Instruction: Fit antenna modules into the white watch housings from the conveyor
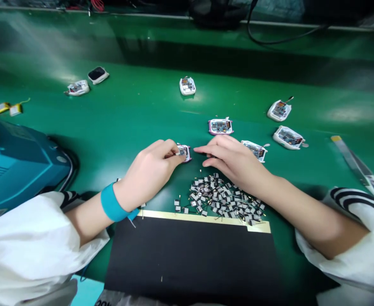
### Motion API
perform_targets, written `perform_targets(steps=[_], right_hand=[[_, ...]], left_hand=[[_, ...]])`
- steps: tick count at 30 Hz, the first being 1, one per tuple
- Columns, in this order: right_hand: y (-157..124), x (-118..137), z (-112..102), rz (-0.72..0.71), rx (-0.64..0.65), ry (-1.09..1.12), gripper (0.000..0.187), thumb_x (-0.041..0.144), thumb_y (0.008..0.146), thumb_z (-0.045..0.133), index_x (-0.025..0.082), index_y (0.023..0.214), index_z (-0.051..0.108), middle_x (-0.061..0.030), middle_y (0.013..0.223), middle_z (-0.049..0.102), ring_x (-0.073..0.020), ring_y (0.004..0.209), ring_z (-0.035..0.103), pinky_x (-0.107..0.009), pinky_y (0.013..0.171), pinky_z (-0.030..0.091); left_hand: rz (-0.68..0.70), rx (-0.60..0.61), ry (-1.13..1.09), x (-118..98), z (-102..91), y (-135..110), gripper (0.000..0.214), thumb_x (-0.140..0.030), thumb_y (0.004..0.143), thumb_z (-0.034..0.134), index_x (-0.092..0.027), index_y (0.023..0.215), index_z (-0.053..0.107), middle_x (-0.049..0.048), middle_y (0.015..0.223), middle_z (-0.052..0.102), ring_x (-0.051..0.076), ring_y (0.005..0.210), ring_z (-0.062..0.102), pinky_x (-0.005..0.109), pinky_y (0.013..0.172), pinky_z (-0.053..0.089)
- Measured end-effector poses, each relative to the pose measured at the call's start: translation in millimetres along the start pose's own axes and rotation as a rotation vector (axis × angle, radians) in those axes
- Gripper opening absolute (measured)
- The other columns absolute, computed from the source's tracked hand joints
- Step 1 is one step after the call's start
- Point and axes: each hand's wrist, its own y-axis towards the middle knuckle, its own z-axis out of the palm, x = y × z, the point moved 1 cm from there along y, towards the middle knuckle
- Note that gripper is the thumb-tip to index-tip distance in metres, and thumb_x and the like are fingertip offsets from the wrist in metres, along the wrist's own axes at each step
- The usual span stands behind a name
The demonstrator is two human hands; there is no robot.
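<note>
My left hand [150, 172], with a blue wrist strap, is closed in a pinch on a small pink-edged watch case [184, 151] with a bare circuit board inside, holding it on the green table [136, 114]. My right hand [234, 161] lies just right of that case, fingers stretched toward it and pressed close together, holding nothing that I can see. Below both hands lies a pile of several small grey components [221, 197] with thin leads.
Other opened watch cases lie around: pink [220, 126], white [256, 150], [288, 137], [279, 110], [187, 86], [77, 88], and a dark-faced one [98, 75]. A black mat [189, 259] lies at the near edge, a teal machine [18, 161] at left, tweezers [358, 165] at right.
</note>
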Motion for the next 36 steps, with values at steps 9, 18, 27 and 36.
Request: perform_targets(steps=[9, 18, 27, 36], right_hand=[[-3.0, 5.6, -4.6, 0.18, -0.241, 0.409, 0.016, 0.02, 0.077, 0.055, 0.021, 0.093, 0.056, -0.0012, 0.079, 0.063, -0.0123, 0.066, 0.062, -0.026, 0.061, 0.052], [25.5, 14.1, 5.8, 0.016, -0.255, 0.394, 0.009, 0.02, 0.077, 0.054, 0.021, 0.079, 0.062, 0.0009, 0.075, 0.065, -0.0091, 0.058, 0.059, -0.024, 0.057, 0.051], [22.8, 10.5, 11.4, 0.013, -0.341, 0.293, 0.012, 0.028, 0.07, 0.063, 0.022, 0.064, 0.054, -0.0004, 0.067, 0.063, -0.0145, 0.061, 0.058, -0.029, 0.055, 0.048], [22.9, 14.9, 14.8, -0.098, -0.357, 0.234, 0.016, 0.023, 0.074, 0.057, 0.022, 0.063, 0.045, 0.0003, 0.062, 0.057, -0.013, 0.057, 0.054, -0.027, 0.051, 0.043]], left_hand=[[0.027, 0.003, 0.009, 0.2, 0.4, 0.1, 0.022, -0.019, 0.084, 0.043, -0.018, 0.087, 0.064, 0.0041, 0.081, 0.057, 0.014, 0.074, 0.052, 0.025, 0.063, 0.044], [0.018, 0.039, 0.048, 1.3, 4.6, -0.4, 0.023, -0.018, 0.084, 0.041, -0.018, 0.085, 0.063, 0.0042, 0.081, 0.056, 0.015, 0.073, 0.049, 0.025, 0.062, 0.043], [0.033, 0.049, 0.049, 2.5, 2.9, -0.9, 0.027, -0.018, 0.085, 0.036, -0.016, 0.078, 0.062, 0.0052, 0.08, 0.054, 0.015, 0.072, 0.048, 0.025, 0.061, 0.042], [0.006, 0.064, 0.033, 2.3, 5.2, -0.9, 0.028, -0.021, 0.086, 0.036, -0.017, 0.077, 0.062, 0.0047, 0.081, 0.053, 0.015, 0.076, 0.047, 0.025, 0.064, 0.042]])
